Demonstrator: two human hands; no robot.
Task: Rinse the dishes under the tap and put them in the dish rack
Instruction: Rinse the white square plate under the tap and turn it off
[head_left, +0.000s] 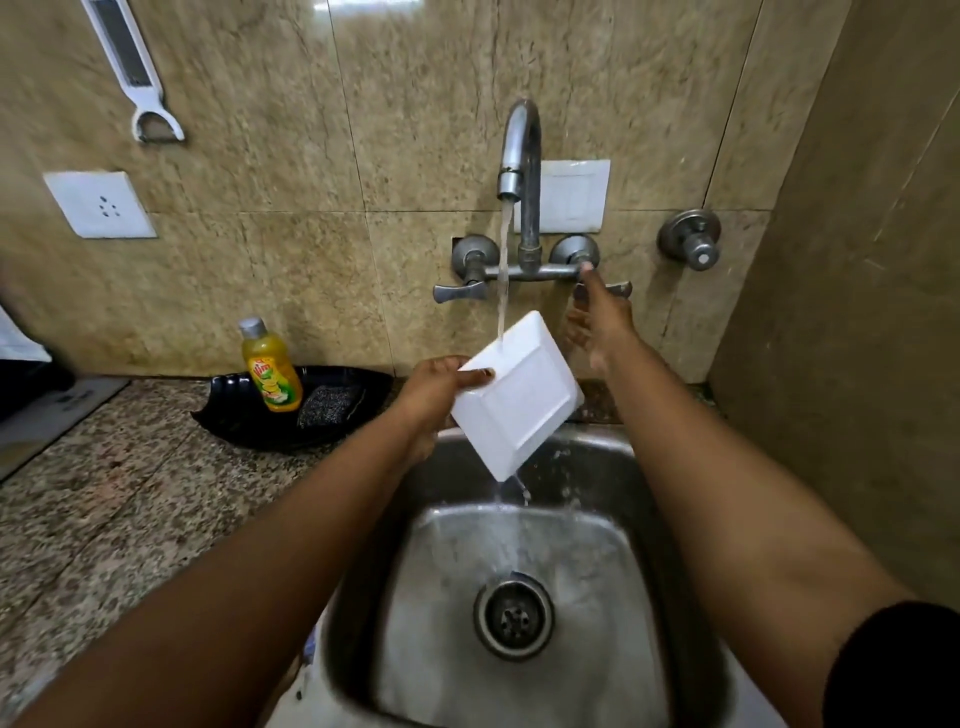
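Note:
A white square plate (519, 400) is tilted under the running tap (519, 156), and water runs off its lower corner into the steel sink (519, 597). My left hand (441, 395) grips the plate by its left edge, thumb on the top face. My right hand (600, 317) reaches up at the right tap handle (618, 288), fingers spread and blurred, with one fingertip near the valve. It holds nothing. No dish rack is in view.
A black tray (291, 431) on the speckled counter holds a yellow dish soap bottle (270, 366) and a dark scrub pad (327, 405). A left tap handle (460, 291), a wall valve (693, 239), a socket (98, 205) and a hanging peeler (137, 67) sit on the tiled wall.

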